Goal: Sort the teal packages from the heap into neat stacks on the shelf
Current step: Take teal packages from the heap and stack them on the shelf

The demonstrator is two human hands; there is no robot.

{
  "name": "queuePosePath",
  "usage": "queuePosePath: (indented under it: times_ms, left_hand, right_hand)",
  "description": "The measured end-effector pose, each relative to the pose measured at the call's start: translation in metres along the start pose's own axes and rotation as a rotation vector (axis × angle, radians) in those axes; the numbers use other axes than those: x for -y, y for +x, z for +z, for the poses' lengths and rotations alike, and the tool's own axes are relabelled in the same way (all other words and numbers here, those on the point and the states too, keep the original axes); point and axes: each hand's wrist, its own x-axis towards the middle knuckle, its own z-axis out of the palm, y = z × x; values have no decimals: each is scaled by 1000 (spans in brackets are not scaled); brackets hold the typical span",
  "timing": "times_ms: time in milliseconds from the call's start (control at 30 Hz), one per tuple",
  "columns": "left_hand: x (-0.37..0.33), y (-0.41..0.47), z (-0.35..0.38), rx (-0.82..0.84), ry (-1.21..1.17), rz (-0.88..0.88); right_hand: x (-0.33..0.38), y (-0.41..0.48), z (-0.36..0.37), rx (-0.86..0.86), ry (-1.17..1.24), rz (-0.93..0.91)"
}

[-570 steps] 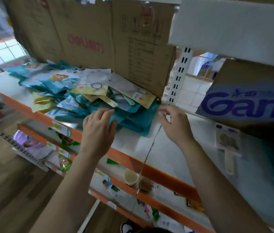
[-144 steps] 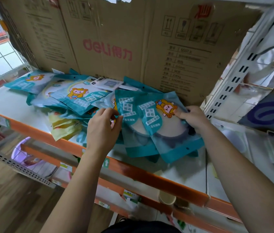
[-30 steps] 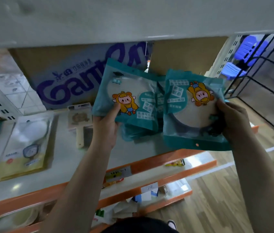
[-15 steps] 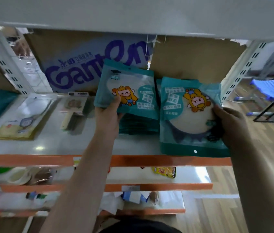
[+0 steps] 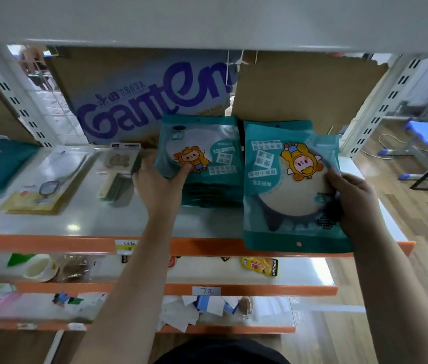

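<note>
left hand: arm reaching forward and up, thumb on top, fingers curled beneath, pinching a teal package | right hand: arm extended from lower right, fingers wrapped around the edge of another teal package

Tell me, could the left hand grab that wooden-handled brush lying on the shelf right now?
Probably not yet. The left hand is gripping a teal package on the stack. The brush lies just beside it with nothing between, so it looks reachable after letting go.
</note>
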Motion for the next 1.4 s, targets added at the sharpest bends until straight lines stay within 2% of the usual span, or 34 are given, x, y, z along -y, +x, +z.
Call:
queuePosePath:
  times_ms: [500, 633, 733, 833, 900, 1033, 1100, 1167, 1267, 1333, 1400]
  left_hand:
    - [3, 6, 11, 31, 78, -3]
    - [5, 8, 6, 73, 169, 30]
    - [-1, 5, -5, 25, 294, 165]
    - [-20, 2, -16, -27, 246, 415]
    - [-42, -2, -24, 144, 119, 466]
    - [-75, -13, -31, 728, 17, 348]
    - [-77, -15, -29, 889, -63, 299]
    - [-73, -14, -27, 932, -167, 209]
    - [-68, -14, -27, 894, -299, 154]
    - [-66, -13, -28, 848, -343, 175]
    - [-65, -13, -29, 754, -440, 149]
  right_hand:
    - [3, -9, -1, 18, 4, 32]
    - [6, -12, 1, 20, -21, 38]
    - [11, -15, 4, 74, -79, -1]
    - [23, -17, 10, 202, -164, -112]
    - [31, -15, 16, 326, -224, -188]
    - [48, -10, 35, 585, -428, -358]
    - [54, -7, 44, 664, -545, -439]
    - [57, -3, 52, 686, -584, -481]
    - [56, 0, 57, 642, -577, -553]
    - [54, 4, 55, 506, -460, -604]
    - [54, 8, 46, 329, -190, -633]
